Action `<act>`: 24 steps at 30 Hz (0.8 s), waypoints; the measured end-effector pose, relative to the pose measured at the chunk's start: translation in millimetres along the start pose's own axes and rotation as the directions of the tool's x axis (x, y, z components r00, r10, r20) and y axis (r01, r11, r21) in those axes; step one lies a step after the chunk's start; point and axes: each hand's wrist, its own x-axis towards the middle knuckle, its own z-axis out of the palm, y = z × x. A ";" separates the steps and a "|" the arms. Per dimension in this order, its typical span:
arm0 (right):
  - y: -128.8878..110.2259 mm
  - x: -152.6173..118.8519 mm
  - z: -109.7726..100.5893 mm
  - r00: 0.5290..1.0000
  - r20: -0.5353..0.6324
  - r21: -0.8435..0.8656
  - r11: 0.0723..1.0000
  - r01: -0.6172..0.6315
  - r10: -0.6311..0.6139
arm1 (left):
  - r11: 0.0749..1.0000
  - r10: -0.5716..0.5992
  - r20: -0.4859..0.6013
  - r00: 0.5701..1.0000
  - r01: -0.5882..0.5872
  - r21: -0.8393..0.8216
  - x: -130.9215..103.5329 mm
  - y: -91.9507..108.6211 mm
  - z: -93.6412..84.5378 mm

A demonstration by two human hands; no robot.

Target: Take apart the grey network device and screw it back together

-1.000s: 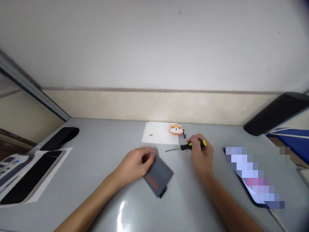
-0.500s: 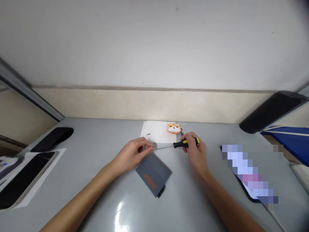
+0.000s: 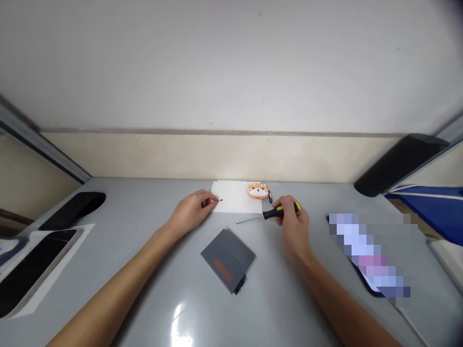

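My left hand (image 3: 193,210) is at the left edge of a white paper (image 3: 237,195), thumb and index finger pinched together. Tiny dark pieces (image 3: 221,200), perhaps screws, lie right at its fingertips; whether one is between them is too small to see. In my right hand (image 3: 293,224) is a black and yellow screwdriver (image 3: 280,212), gripped by the handle, its thin shaft pointing left above the desk. The screwdriver tip looks bare. Below it a flat dark grey box-shaped device (image 3: 229,258) with an orange label lies turned at an angle, touched by neither hand.
An orange and white animal-face case (image 3: 258,191) with a clip sits on the paper's right side. A lit phone (image 3: 369,260) with a cable lies right, a dark phone (image 3: 39,270) left. A black speaker-like bar (image 3: 401,164) leans back right; a black object (image 3: 72,210) stands back left.
My left hand has moved from the screwdriver's tip, left and up to the dark pieces on the paper. My right hand still holds the screwdriver in nearly the same place.
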 end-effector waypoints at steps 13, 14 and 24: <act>-7.0 6.0 -1.5 0.973 -0.119 0.225 0.960 -0.166 0.196 | 0.990 0.106 -0.045 0.993 -0.109 -0.088 -15.0 -14.0 -11.4; -7.7 6.6 -1.3 0.968 -0.133 0.237 0.955 -0.176 0.211 | 0.988 0.120 -0.053 0.991 -0.125 -0.090 -16.2 -13.9 -13.8; -8.9 5.2 1.4 0.966 -0.176 0.247 0.959 -0.141 0.188 | 0.955 0.243 -0.126 0.962 -0.260 -0.145 -22.0 -3.2 -6.7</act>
